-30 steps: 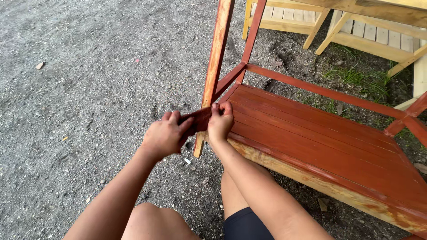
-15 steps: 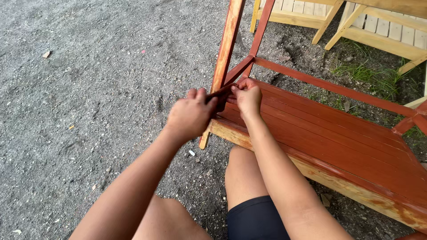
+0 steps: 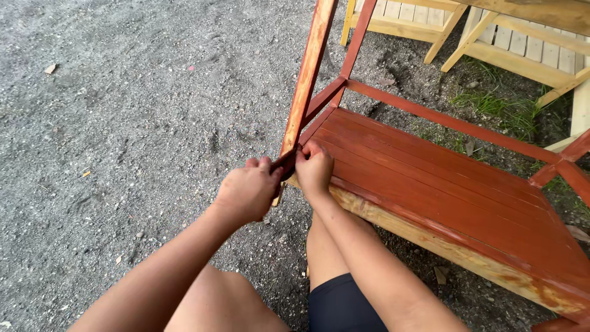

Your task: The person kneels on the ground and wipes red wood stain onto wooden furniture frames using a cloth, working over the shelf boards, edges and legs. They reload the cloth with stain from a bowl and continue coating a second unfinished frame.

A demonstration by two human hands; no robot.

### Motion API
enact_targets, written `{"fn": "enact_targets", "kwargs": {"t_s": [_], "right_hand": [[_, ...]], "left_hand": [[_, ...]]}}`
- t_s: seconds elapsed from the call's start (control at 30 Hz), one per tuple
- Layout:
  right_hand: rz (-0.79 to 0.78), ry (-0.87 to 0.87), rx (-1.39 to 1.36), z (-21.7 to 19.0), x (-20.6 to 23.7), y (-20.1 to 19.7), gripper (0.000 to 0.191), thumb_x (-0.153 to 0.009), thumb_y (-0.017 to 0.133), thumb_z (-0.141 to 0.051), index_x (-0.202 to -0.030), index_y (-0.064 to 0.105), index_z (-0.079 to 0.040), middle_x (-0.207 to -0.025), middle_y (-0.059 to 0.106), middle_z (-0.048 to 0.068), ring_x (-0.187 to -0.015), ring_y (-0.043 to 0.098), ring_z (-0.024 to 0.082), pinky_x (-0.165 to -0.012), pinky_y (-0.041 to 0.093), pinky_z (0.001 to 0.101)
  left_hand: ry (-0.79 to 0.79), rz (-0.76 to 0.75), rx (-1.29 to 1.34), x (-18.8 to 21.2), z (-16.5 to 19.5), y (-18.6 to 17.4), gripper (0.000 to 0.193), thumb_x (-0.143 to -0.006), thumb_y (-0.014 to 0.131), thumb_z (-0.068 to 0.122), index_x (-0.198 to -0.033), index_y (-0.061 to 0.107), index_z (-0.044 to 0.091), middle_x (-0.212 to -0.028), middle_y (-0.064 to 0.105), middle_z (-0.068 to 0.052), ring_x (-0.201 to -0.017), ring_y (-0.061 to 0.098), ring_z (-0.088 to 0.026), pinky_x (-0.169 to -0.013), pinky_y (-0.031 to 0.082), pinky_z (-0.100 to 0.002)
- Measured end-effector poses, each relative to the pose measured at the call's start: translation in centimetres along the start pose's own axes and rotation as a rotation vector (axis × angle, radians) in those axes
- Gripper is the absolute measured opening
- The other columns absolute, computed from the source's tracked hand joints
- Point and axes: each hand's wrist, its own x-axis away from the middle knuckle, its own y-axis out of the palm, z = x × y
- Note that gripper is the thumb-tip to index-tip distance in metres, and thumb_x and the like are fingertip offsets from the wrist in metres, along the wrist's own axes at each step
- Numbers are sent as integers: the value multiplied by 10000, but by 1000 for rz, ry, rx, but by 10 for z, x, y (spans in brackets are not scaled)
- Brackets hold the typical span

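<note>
Underneath everything, the gravel ground point(image 3: 123, 123) spreads out to the left of the grip and below it, grey and gritty, with a few small chips lying loose on it. Next in size, the red-stained wooden bench point(image 3: 442, 184) runs away to the right of the grip, its slatted top sloping down toward the lower right, its near edge bare pale wood. Beyond the grip, up and to the right, stands unpainted yellow wooden furniture point(image 3: 510, 43), with a patch of grass point(image 3: 504, 107) between it and the bench. A red rail point(image 3: 442, 120) runs along the far side of the bench, well apart from the grip.

Straight above the grip rises the upright leg point(image 3: 307, 80), stained red with an orange edge, tilted slightly to the right; a thinner brace point(image 3: 326, 98) slants from it down to the bench corner. The leg's lower end comes down right at the grip, between the two hands.

The left hand point(image 3: 246, 190) is closed in a fist, pinched on a dark strip point(image 3: 286, 161) at the foot of the leg. The right hand point(image 3: 314, 169) sits just beside it, touching, its fingers curled tight onto the bench corner and the same strip. Both forearms reach up from the bottom edge, above bare knees.
</note>
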Motion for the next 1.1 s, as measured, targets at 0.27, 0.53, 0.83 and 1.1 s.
{"fn": "enact_targets", "kwargs": {"t_s": [0.27, 0.53, 0.83, 1.1], "right_hand": [[-230, 90, -529, -27, 38, 2, 181, -936, 742, -139, -836, 627, -43, -691, 658, -33, -639, 609, 47, -582, 497, 260], [-13, -40, -303, -7, -13, -19, 206, -1040, 672, -254, -932, 680, -79, -743, 615, -47, -663, 517, 44, -593, 441, 254], [-317, -683, 236, -17, -41, -98, 197, -1024, 649, -281, -960, 650, -95, -908, 704, 86, -847, 687, 299, -718, 554, 430], [-819, -617, 658, -10, 1, -97, 277, -1004, 565, -392, -926, 653, -141, -813, 685, 91, -823, 685, 314, -725, 561, 486]], "left_hand": [[-247, -113, 136, 38, -54, -44, 404, -837, 676, 378, -1240, 683, 350, -1130, 637, -50, -1088, 650, -258, -847, 584, -452], [-195, 512, 601, 57, -97, 13, 749, -774, 712, 209, -1492, 497, 188, -1335, 625, -124, -1228, 582, -366, -1021, 490, -473], [263, 660, 530, -12, -83, 59, 501, -798, 734, 157, -1290, 643, 144, -1361, 627, -117, -1187, 565, -403, -1014, 503, -480], [426, 867, 551, -56, -54, 56, 563, -808, 766, 150, -1344, 601, 102, -1354, 592, -116, -1248, 559, -387, -1051, 510, -479]]}}
